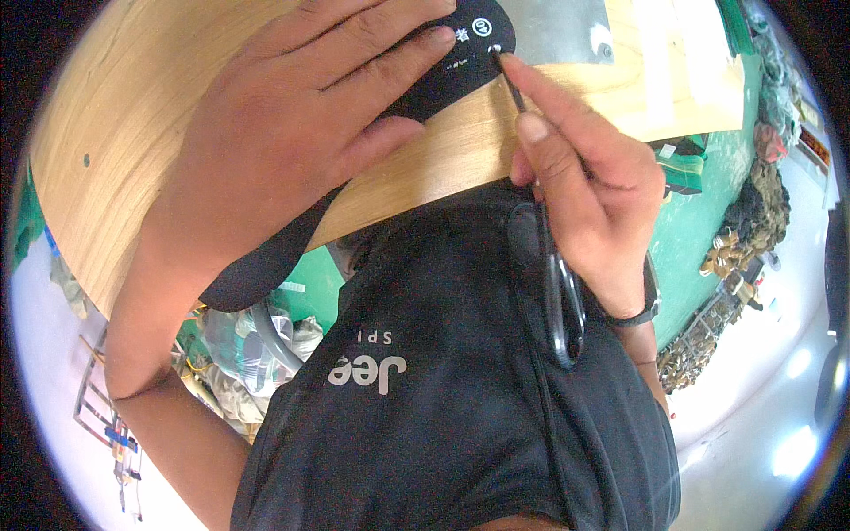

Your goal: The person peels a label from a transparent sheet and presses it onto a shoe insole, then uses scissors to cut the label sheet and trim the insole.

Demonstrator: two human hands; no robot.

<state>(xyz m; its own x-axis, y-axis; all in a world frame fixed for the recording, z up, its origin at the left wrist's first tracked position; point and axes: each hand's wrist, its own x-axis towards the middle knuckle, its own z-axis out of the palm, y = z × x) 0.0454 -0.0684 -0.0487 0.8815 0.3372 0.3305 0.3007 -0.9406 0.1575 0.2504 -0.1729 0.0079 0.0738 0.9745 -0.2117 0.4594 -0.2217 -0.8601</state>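
Observation:
My left hand [292,124] lies flat with its fingers stretched out over a black insole [452,80]. The insole rests on the wooden table, and its other end [266,265] sticks out past the table's near edge. White print shows near its far end, beside my fingertips. In my right hand [593,177], thumb and fingers pinch the slim dark shank of what looks like a pair of scissors. Its black looped handle [567,327] hangs down below the palm, and its tip touches or nearly touches the insole's right edge.
A grey, shiny sheet [567,31] lies on the wooden table [115,177] beyond the insole. Below the table edge, a clear plastic bag [239,345] sits at lower left. Piled goods [753,212] line the green floor [695,230] at right.

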